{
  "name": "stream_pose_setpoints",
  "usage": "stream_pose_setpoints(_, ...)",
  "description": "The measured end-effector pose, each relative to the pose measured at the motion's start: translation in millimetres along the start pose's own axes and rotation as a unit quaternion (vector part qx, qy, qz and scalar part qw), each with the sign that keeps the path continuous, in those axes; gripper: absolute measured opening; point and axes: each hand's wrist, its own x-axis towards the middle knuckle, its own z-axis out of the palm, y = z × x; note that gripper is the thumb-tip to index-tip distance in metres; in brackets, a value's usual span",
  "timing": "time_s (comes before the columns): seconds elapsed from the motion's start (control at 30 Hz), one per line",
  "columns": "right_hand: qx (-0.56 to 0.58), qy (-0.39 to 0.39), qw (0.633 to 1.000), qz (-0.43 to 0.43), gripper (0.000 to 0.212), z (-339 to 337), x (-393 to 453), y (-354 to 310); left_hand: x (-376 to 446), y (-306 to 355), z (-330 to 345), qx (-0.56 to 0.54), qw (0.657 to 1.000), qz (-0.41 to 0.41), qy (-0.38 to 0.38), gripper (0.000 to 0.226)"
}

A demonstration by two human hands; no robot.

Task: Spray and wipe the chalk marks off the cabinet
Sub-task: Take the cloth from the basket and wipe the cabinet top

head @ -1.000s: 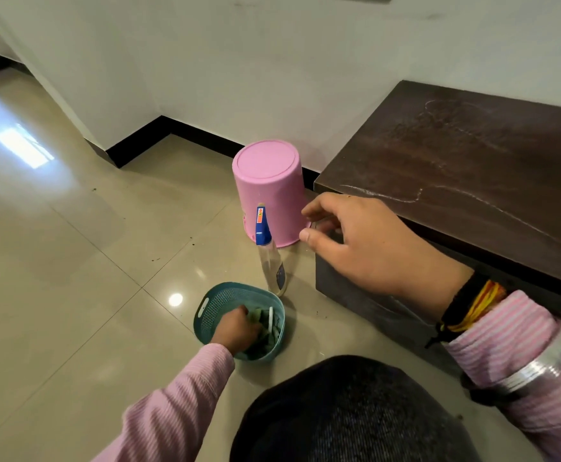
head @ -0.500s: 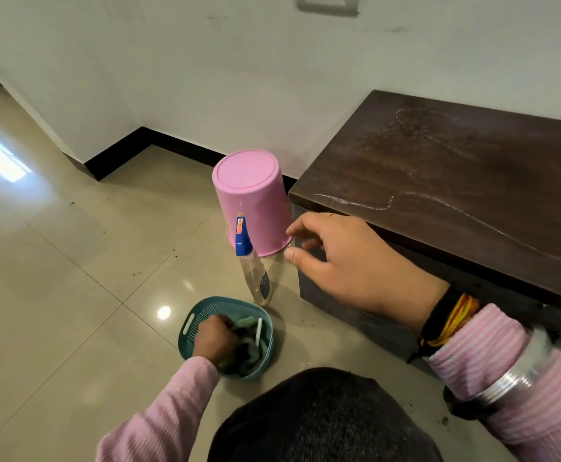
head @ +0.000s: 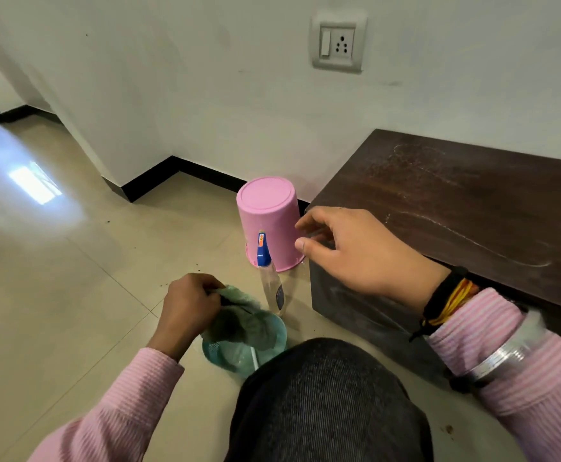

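Observation:
A low dark wooden cabinet stands against the wall at the right, with white chalk lines across its top. My left hand grips a green cloth and holds it just above a small teal basket on the floor. A clear spray bottle with a blue head stands upright beside the basket. My right hand hovers with loosely curled fingers at the cabinet's left corner, holding nothing, just right of the bottle.
An upturned pink bucket stands on the tiled floor between the bottle and the wall. My dark-clothed knee fills the lower middle. A wall socket sits above the cabinet. Open floor lies to the left.
My left hand has lifted the green cloth up out of the teal basket. My right hand stays near the cabinet corner. The view has tilted upward.

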Motion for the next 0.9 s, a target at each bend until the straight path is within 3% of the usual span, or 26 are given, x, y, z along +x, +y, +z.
stream_pose_setpoints(0.27, -0.004, 0.004, 1.0, 0.0, 0.032, -15.3, -10.1, -1.8, -23.3, 57.6, -50.5, -0.086, 0.992, 0.064, 0.067, 0.036)
stream_pose_setpoints(0.47, 0.079, 0.002, 0.997, -0.026, 0.059, -21.6, -9.9, -12.5, -43.6, 154.1, -99.6, -0.158, 0.962, 0.194, 0.111, 0.029)
stream_pose_setpoints(0.57, 0.122, 0.091, 0.987, -0.041, 0.039, -32.6, -10.7, -16.7, -56.7, 198.1, -113.1, -0.264, 0.923, 0.265, 0.09, 0.016)
stream_pose_setpoints(0.67, 0.16, 0.189, 0.969, -0.019, 0.028, -56.6, -15.8, -18.6, -63.2, 217.9, -117.9, -0.34, 0.872, 0.349, 0.039, 0.039)
stream_pose_setpoints(0.8, 0.164, 0.225, 0.96, 0.024, 0.029, -88.5, -31.4, -22.1, -64.0, 211.1, -100.8, -0.14, 0.881, 0.449, 0.062, 0.068)
stream_pose_setpoints(0.9, 0.151, 0.217, 0.964, 0.037, 0.019, -105.7, -45.8, -30.2, -72.4, 213.5, -86.2, -0.112, 0.879, 0.463, 0.013, 0.096)
